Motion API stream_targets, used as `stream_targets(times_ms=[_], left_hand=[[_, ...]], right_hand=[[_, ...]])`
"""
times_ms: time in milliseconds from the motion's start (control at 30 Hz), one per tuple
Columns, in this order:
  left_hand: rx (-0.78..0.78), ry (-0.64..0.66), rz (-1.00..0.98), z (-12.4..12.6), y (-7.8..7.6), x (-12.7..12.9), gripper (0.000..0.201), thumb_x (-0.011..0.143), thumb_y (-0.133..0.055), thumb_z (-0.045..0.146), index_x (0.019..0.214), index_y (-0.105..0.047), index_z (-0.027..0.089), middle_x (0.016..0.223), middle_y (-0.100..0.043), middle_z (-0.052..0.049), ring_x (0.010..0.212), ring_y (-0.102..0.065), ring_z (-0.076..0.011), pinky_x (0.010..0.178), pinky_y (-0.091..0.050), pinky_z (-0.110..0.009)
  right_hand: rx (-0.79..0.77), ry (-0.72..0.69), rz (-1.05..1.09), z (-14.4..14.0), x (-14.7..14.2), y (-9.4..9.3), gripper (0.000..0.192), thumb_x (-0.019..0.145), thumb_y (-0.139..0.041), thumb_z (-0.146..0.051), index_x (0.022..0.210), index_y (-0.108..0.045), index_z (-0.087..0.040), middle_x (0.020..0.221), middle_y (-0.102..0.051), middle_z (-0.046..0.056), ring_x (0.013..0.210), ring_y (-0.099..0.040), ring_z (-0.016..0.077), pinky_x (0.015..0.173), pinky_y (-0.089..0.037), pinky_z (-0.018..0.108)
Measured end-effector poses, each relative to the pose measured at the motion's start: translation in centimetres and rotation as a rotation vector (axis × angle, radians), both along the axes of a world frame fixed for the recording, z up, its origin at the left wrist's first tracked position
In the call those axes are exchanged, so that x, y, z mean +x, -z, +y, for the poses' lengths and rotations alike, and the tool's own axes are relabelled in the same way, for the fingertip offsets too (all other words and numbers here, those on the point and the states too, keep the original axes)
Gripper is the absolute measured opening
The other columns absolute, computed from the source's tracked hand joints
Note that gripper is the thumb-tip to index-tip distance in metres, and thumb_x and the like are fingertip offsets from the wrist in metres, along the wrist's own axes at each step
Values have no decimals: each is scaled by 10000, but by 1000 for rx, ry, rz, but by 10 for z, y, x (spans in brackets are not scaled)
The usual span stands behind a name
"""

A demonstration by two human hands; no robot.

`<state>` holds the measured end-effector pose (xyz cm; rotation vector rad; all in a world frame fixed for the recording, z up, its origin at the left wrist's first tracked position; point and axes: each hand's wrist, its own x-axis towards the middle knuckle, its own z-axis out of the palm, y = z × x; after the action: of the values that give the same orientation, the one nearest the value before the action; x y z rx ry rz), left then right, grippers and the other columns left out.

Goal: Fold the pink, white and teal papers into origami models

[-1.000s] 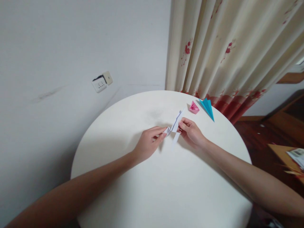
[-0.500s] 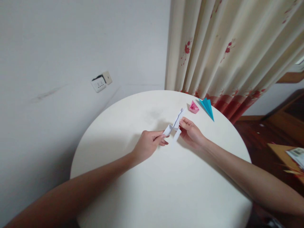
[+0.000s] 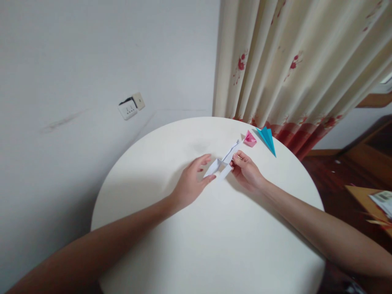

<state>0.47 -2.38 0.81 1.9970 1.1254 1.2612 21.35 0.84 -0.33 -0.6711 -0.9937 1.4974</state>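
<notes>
A piece of folded white paper [image 3: 229, 155] with several flaps is held just above the round table. My right hand [image 3: 246, 169] pinches its right side between thumb and fingers. At the paper's left end, my left hand [image 3: 192, 179] has its thumb and fingers spread apart around the flap; the thumb tip is at the lower edge, and whether it touches cannot be made out. Just beyond the paper lies a small pink folded paper piece [image 3: 250, 139]. Right of that rests a blue paper plane [image 3: 267, 140].
The round white table [image 3: 208, 245] stands against a white wall with a socket [image 3: 128, 109]. Behind its far right edge hangs a cream curtain [image 3: 275, 61] with red flowers. A cardboard box [image 3: 361, 200] with a printed packet on it is at the right.
The fingers of my left hand have come off the paper and spread apart. The white paper's left flap has opened wider. My right hand keeps its hold, shifted slightly.
</notes>
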Motion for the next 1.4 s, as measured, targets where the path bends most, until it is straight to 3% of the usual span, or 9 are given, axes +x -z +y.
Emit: stream_targets(times_ms=[67,167,267,433,767,967,1133,1300,1400], left_hand=[[272,-135,72,-4,-6,-2,346,810,-720,192,1147,-647,183,1100,-676,-105,1044,-625,-215,873,-531,-339],[443,-115,177,-11,-13,-3,38,871,-657,178,886,-691,184,818,-680,-45,811,-627,-168,781,-519,-297],[304,-60,180,-14,-14,0,97,876,-675,211,939,-742,181,750,-719,-23,615,-601,-121,646,-505,-240],[18,-74,16,-10,-7,2,230,796,-750,272,1005,-777,182,837,-771,-28,569,-622,-114,525,-471,-194],[75,-55,29,-8,-10,-1,123,802,-660,164,782,-779,184,716,-716,-4,536,-544,-88,518,-410,-179],[45,-28,-80,1,-5,-2,118,804,-661,161,766,-772,181,774,-719,-38,647,-602,-125,543,-426,-195],[-12,-5,-150,0,-3,0,104,805,-696,225,736,-757,177,761,-679,-38,672,-591,-128,553,-425,-201],[-201,-7,-243,-1,0,3,154,814,-694,304,785,-783,182,806,-704,-48,741,-626,-158,586,-448,-214],[-254,17,-275,-1,1,4,144,813,-694,292,810,-790,186,830,-715,-45,780,-640,-163,649,-468,-225]], right_hand=[[17,11,-1,0,0,-1,286,787,-783,-405,738,-569,-221,671,-524,-38,611,-437,116,597,-386,238],[76,23,6,-3,-1,-3,272,798,-775,-410,758,-585,-220,673,-538,-38,615,-459,112,615,-399,242],[161,44,-28,-6,-3,-5,255,805,-771,-426,800,-617,-222,686,-572,-30,628,-498,120,636,-423,260],[334,138,-210,-13,-5,-7,233,836,-747,-424,799,-656,-213,706,-630,-2,652,-560,146,653,-459,295],[509,128,-437,-23,-6,-9,137,908,-670,-354,890,-694,-221,864,-644,28,765,-581,163,674,-475,297],[446,91,-443,-16,-4,-4,243,862,-723,-362,1060,-659,-238,979,-654,33,866,-598,176,760,-488,310],[374,-15,-418,-18,-7,-2,325,754,-826,-352,1017,-686,-223,899,-677,28,811,-611,182,750,-491,321],[356,-95,-339,-22,-6,-1,324,817,-769,-367,1105,-695,-239,946,-698,43,861,-636,192,798,-500,339],[391,-22,-371,-22,-7,3,223,831,-756,-350,1020,-720,-238,953,-705,48,871,-632,192,799,-495,331]])
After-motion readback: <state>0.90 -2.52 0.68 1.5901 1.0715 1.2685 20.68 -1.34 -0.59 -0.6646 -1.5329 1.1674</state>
